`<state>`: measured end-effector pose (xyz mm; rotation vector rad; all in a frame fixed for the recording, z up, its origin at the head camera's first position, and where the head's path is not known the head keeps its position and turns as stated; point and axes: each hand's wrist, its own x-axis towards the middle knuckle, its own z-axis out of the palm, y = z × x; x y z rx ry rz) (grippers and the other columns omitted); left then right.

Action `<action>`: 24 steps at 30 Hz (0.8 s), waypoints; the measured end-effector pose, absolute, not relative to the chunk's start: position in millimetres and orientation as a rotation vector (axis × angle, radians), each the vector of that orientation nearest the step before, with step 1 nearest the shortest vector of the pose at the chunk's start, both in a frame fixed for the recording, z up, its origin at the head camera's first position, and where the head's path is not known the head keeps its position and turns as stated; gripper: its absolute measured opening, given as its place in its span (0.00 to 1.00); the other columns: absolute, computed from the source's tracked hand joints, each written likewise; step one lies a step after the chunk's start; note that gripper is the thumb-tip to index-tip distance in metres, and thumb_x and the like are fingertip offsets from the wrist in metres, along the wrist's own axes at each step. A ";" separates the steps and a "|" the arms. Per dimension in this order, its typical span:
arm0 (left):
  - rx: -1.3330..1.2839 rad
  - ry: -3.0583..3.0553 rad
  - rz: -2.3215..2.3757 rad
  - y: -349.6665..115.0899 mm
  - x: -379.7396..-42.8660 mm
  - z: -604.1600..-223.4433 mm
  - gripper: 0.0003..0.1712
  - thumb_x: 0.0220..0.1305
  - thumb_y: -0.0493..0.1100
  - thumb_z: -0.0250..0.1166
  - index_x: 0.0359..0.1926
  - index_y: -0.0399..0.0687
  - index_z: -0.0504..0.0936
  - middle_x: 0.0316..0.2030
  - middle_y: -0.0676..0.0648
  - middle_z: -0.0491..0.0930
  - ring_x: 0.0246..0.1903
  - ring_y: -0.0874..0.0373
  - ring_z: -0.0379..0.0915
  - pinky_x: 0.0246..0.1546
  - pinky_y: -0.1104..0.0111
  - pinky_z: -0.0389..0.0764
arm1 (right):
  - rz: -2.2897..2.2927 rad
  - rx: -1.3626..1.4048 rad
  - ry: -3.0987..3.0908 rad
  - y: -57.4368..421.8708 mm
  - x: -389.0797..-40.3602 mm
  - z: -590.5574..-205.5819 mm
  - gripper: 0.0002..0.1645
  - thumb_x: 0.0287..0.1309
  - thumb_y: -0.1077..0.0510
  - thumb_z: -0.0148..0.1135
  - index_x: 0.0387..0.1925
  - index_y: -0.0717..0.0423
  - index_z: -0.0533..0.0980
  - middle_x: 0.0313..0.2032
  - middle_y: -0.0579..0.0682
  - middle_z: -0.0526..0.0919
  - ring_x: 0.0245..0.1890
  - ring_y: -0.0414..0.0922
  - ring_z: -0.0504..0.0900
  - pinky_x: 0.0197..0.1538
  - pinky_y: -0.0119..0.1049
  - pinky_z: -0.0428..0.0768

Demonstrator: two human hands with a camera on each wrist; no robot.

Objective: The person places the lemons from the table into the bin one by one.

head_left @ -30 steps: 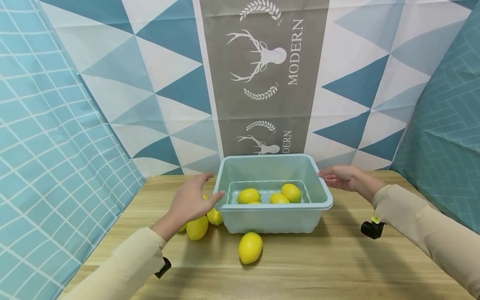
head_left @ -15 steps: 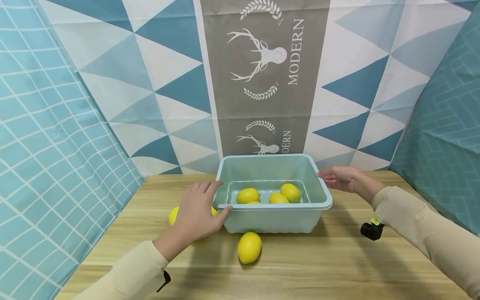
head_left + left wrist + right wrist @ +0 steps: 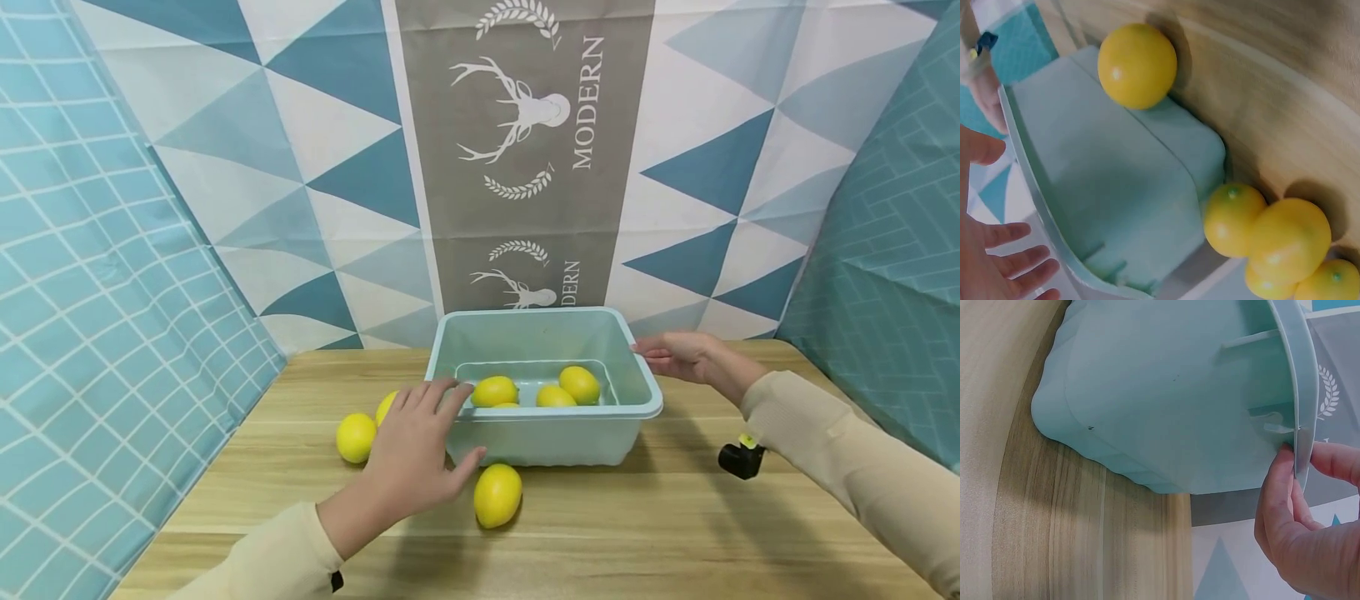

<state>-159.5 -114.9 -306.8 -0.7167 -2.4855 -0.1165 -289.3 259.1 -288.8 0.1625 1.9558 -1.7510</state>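
Note:
A pale blue-green plastic bin (image 3: pixel 543 437) stands on the table with several lemons (image 3: pixel 580 384) inside. My right hand (image 3: pixel 684 357) pinches the bin's right rim; in the right wrist view, that hand (image 3: pixel 1310 528) has fingers on both sides of the rim (image 3: pixel 1304 381). Over the bin's front left corner hovers my left hand (image 3: pixel 416 450), fingers spread and holding nothing. Just right of its thumb a single lemon (image 3: pixel 498 496) lies before the bin. More lemons (image 3: pixel 356 437) sit left of the bin, partly hidden by the left hand; the left wrist view shows several lemons (image 3: pixel 1288 240) clustered there.
The wooden table (image 3: pixel 600 533) reaches to a patterned cloth backdrop (image 3: pixel 525 167) behind the bin. Tiled-pattern cloth (image 3: pixel 112 292) hangs at the left, and a teal cloth (image 3: pixel 885 250) at the right. A small black device (image 3: pixel 741 458) hangs below the right sleeve.
My left hand has moved right and nearer, from the bin's left side to its front left corner, uncovering lemons at the left. The right hand stays at the rim.

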 end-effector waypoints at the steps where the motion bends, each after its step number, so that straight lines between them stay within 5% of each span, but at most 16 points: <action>1: -0.734 -2.484 -0.115 -113.2 -157.8 -307.4 0.38 0.51 0.62 0.66 0.60 0.50 0.72 0.57 0.46 0.75 0.55 0.49 0.71 0.57 0.53 0.73 | -1.750 0.165 1.958 259.2 -289.2 -288.4 0.36 0.63 0.60 0.59 0.66 0.67 0.55 0.37 0.43 0.78 0.38 0.34 0.80 0.48 0.25 0.82; 24: -1.049 -2.337 0.185 -95.1 -142.0 -343.6 0.35 0.56 0.63 0.61 0.60 0.51 0.71 0.58 0.48 0.73 0.57 0.54 0.69 0.59 0.60 0.71 | -1.746 0.188 1.970 256.6 -289.8 -286.8 0.33 0.62 0.60 0.58 0.65 0.65 0.58 0.36 0.43 0.77 0.38 0.35 0.80 0.48 0.25 0.82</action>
